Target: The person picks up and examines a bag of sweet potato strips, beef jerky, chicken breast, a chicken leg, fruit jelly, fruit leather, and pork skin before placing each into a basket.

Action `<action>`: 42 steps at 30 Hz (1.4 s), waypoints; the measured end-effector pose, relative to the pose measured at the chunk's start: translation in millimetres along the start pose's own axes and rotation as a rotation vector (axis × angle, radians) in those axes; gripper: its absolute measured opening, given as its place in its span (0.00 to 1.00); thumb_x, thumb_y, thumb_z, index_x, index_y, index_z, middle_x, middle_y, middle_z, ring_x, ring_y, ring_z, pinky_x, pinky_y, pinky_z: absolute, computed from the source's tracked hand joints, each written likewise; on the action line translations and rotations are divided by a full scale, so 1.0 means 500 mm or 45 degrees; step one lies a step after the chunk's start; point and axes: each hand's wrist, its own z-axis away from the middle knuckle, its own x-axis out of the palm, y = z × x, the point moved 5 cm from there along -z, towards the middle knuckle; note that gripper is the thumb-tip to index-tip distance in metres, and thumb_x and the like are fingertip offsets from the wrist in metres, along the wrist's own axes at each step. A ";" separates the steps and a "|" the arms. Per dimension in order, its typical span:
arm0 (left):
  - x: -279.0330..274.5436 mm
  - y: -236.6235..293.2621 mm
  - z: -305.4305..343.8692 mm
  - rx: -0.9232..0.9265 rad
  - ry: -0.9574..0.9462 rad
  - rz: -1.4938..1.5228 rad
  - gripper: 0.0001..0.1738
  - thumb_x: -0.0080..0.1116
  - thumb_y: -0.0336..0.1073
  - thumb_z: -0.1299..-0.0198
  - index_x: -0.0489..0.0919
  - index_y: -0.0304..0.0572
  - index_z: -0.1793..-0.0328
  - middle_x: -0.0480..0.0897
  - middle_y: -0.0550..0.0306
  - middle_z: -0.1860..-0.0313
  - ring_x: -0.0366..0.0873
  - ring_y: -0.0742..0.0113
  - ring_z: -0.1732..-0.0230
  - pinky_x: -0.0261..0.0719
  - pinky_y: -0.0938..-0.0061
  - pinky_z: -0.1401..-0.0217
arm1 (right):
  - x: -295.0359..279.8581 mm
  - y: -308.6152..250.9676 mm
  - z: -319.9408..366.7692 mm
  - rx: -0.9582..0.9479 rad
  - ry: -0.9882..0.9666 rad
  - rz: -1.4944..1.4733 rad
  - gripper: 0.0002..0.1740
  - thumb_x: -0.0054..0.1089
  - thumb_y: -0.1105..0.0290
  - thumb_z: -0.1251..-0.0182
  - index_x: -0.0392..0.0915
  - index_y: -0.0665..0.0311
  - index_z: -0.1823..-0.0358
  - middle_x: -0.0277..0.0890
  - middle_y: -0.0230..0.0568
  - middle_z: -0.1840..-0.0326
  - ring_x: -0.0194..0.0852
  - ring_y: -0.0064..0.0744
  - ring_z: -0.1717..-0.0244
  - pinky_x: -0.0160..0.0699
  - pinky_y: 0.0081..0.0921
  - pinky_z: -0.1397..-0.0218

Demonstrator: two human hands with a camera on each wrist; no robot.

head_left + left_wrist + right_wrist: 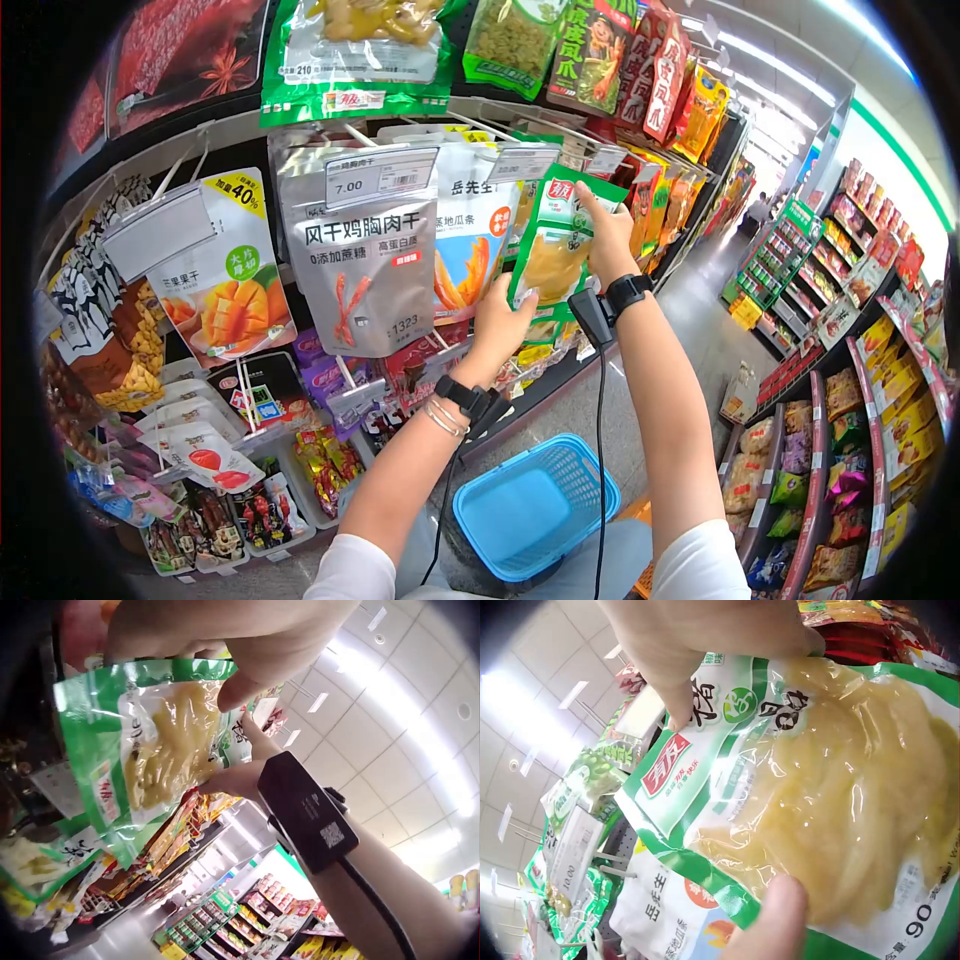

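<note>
A green-edged snack packet (552,250) with a clear window of pale yellow pieces is held up in front of the hanging bags. My left hand (500,325) pinches its lower edge, thumb on the front. On the opposite edge, near the top, my right hand (610,235) grips it with the thumb over the printed face. The right wrist view shows the packet front (840,795) close up, with "90" near one corner and a red brand label. From the left wrist view, the fingers behind the packet (176,742) are partly hidden.
A silver jerky pouch (365,270), a white sweet-potato bag (465,230) and a mango bag (225,290) hang on hooks behind price tags. Below stands a blue basket (530,510) on the floor. Across the aisle (690,270) are more snack shelves (850,440).
</note>
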 end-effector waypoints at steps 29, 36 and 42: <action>0.000 -0.016 0.030 0.030 -0.131 0.309 0.35 0.57 0.31 0.43 0.56 0.31 0.31 0.62 0.39 0.35 0.66 0.51 0.37 0.77 0.65 0.43 | 0.012 0.009 -0.078 -0.207 0.155 -0.150 0.18 0.69 0.69 0.48 0.71 0.65 0.59 0.77 0.36 0.62 0.73 0.25 0.64 0.71 0.23 0.61; -0.011 -0.003 0.031 0.015 -0.134 0.328 0.37 0.59 0.30 0.43 0.54 0.34 0.29 0.62 0.35 0.35 0.68 0.53 0.39 0.75 0.67 0.42 | 0.014 0.009 -0.080 -0.192 0.138 -0.120 0.17 0.69 0.67 0.47 0.72 0.65 0.61 0.76 0.35 0.63 0.72 0.24 0.66 0.71 0.23 0.63; -0.004 -0.031 0.038 -0.024 -0.143 0.383 0.40 0.58 0.29 0.42 0.49 0.33 0.27 0.60 0.36 0.33 0.67 0.53 0.37 0.75 0.66 0.41 | 0.039 0.008 -0.073 -0.215 0.113 -0.005 0.21 0.70 0.61 0.45 0.72 0.68 0.59 0.75 0.35 0.63 0.71 0.23 0.66 0.70 0.23 0.66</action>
